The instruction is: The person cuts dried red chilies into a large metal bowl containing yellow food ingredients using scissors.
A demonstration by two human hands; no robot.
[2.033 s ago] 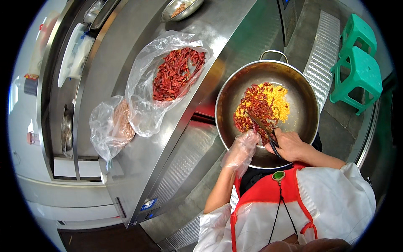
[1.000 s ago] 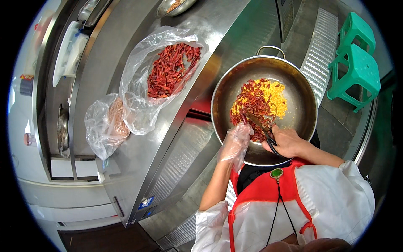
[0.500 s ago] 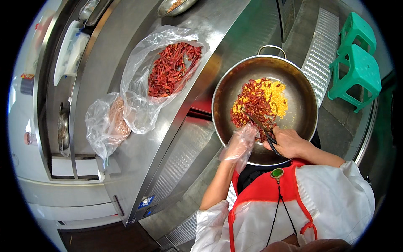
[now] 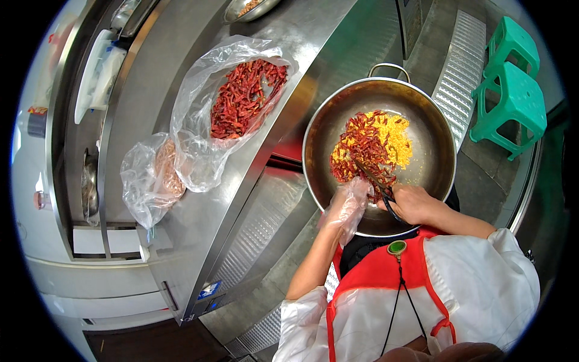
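Shifting only slightly since a moment ago, with the pan (image 4: pixel 434 163) sitting a little lower in view. Right hand (image 4: pixel 413 204) gripping black scissors (image 4: pixel 377 181), fingers curled through the handles, blades reaching into the chilies (image 4: pixel 362 151). Left hand (image 4: pixel 347 208), in a loose clear glove, resting at the pan's near rim, fingers half curled, holding nothing discernible. Lying beside the chilies, yellow seeds (image 4: pixel 398 139). Standing on the steel counter (image 4: pixel 181 217) to the left, a chili bag (image 4: pixel 241 99) and a smaller bag (image 4: pixel 154 178).
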